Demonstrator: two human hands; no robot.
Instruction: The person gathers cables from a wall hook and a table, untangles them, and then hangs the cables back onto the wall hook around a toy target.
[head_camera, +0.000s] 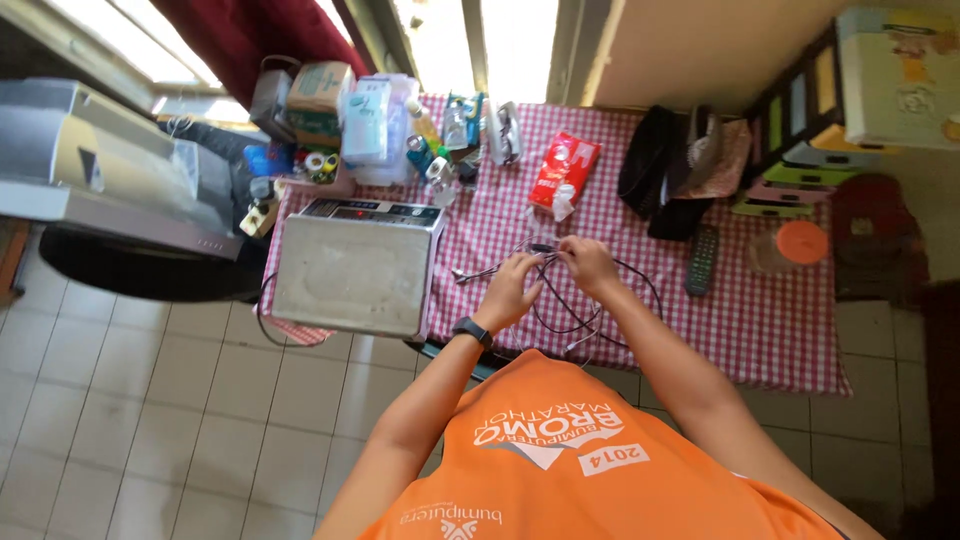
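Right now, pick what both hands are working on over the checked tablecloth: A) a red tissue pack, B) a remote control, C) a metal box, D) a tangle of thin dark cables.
D: the left hand and right hand both pinch the thin dark cables; the other three things lie untouched.

- Left hand (512, 285) and right hand (588, 262) pinch a thin black tangled cable (580, 318).
- Beneath lies a red-and-white checked tablecloth (760, 320).
- A grey metal box-shaped machine (355, 265) sits left.
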